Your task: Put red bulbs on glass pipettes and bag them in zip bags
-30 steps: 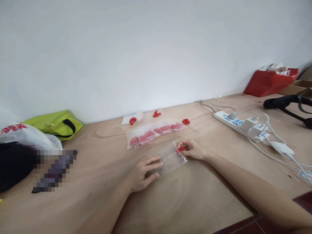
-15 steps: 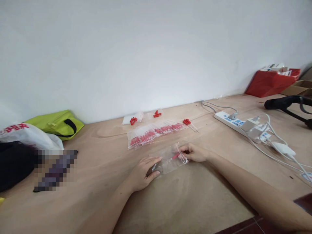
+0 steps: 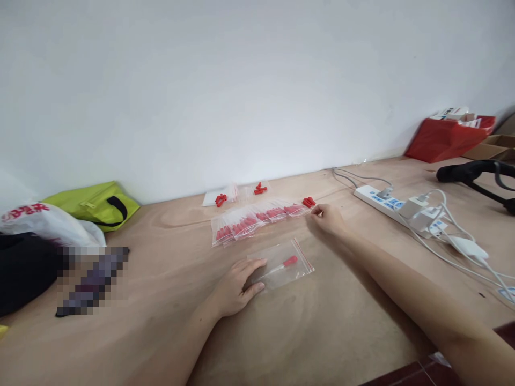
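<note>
Wooden counter (image 3: pixel 322 332) against a white wall: left hand (image 3: pixel 235 285), fingers flat, pins a clear bag (image 3: pixel 284 264) holding one dropper (image 3: pixel 277 266); right hand (image 3: pixel 326 217) pinches loose droppers (image 3: pixel 309 202) beyond the bag.

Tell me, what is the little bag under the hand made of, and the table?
The little bag looks like thin clear plastic: you see the red-tipped piece inside and the table through it, and it shines a bit. The table looks like bare plywood: tan, matte, with wavy grain lines.

Left hand (image 3: pixel 235 287) rests flat, fingers spread; right hand (image 3: pixel 328 219) reaches forward, fingers curled.
</note>
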Demonstrator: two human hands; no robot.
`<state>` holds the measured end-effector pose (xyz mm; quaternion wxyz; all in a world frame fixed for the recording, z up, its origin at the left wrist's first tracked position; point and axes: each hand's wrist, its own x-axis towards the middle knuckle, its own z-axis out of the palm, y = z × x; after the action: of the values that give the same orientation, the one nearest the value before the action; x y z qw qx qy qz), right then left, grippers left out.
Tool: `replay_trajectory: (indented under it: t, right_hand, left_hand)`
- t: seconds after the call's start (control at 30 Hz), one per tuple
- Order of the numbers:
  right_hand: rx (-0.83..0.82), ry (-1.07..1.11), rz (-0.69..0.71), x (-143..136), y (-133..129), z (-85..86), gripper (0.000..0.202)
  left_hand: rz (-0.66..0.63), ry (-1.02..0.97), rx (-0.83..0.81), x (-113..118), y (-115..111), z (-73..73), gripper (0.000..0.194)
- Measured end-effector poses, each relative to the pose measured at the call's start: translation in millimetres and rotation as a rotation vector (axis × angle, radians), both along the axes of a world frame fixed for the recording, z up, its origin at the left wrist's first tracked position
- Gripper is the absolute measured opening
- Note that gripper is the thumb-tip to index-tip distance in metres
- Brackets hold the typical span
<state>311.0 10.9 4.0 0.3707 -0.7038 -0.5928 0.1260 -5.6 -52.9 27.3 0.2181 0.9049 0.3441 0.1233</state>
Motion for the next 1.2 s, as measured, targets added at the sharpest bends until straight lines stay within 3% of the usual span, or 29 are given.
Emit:
replay_trajectory:
  t: [0.1, 0.2, 0.37, 0.53, 0.67, 0.83, 0.97, 1.2]
  right_hand:
    - [-0.053, -0.214, -0.14, 7, 20, 0.0, 0.019]
    - [-0.152, -0.32, -0.189, 4, 29, -1.7, 0.022]
    - [-0.201, -0.348, -0.197, -9, 28, -1.6, 0.024]
    - [-0.211, -0.325, -0.207, -13, 20, 11.8, 0.035]
    - [-0.15, -0.042, -0.075, -9, 1, 19.3, 0.051]
    - [-0.075, 0.563, 0.159, -22, -36, 2.3, 0.064]
    - [0.029, 0.758, 0.174, -41, -50, -9.7, 0.063]
    - [0.013, 1.0, 0.096, -62, -53, -5.3, 0.052]
  left_hand:
    - [0.003, -0.007, -0.012, 0, 0, 0.6, 0.039]
    - [0.001, -0.008, -0.017, 0, -1, 0.3, 0.039]
    - [-0.009, -0.012, -0.007, 0, -1, -1.1, 0.039]
    - [-0.004, 0.006, -0.009, -1, 1, -4.4, 0.04]
    - [-0.013, 0.011, 0.0, -1, 2, -5.6, 0.039]
    - [-0.008, 0.007, 0.004, 0, 1, -3.6, 0.039]
    - [0.006, 0.031, -0.006, -1, 1, -3.2, 0.04]
    - [0.009, 0.032, -0.009, -1, 2, -2.8, 0.04]
